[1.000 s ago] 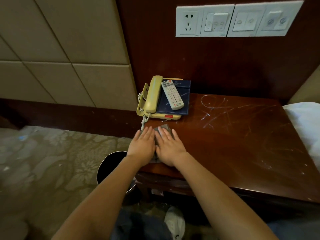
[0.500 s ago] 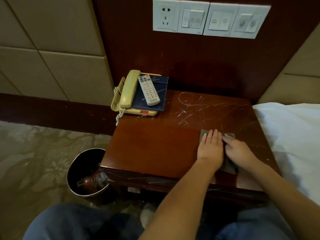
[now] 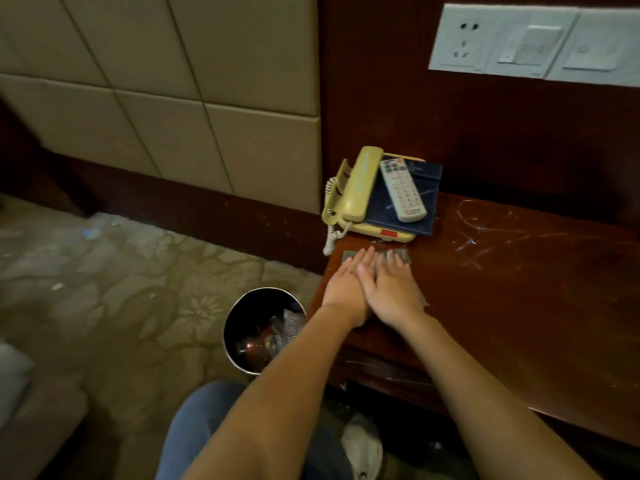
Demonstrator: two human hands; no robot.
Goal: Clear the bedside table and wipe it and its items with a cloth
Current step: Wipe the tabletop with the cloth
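Note:
The dark wooden bedside table [image 3: 519,306] fills the right side of the head view. A grey cloth [image 3: 401,255] lies flat near its left edge, just in front of the phone. My left hand [image 3: 346,285] and my right hand [image 3: 391,289] lie side by side on the cloth, palms down, fingers stretched, pressing it onto the wood. At the table's back left corner stands a yellow phone [image 3: 356,188]. A dark blue folder [image 3: 426,216] rests on it, and a white remote [image 3: 403,190] lies on the folder. White smears [image 3: 485,230] mark the tabletop to the right of the phone.
A round metal bin [image 3: 263,327] with rubbish stands on the patterned carpet left of the table. White wall sockets and switches [image 3: 519,43] sit on the wood panel above. Padded beige wall panels [image 3: 173,98] run to the left. A white shoe [image 3: 362,445] shows below.
Half a second ago both hands and the cloth were at the table's front right; they have slid back left to just in front of the phone. My view has swung left.

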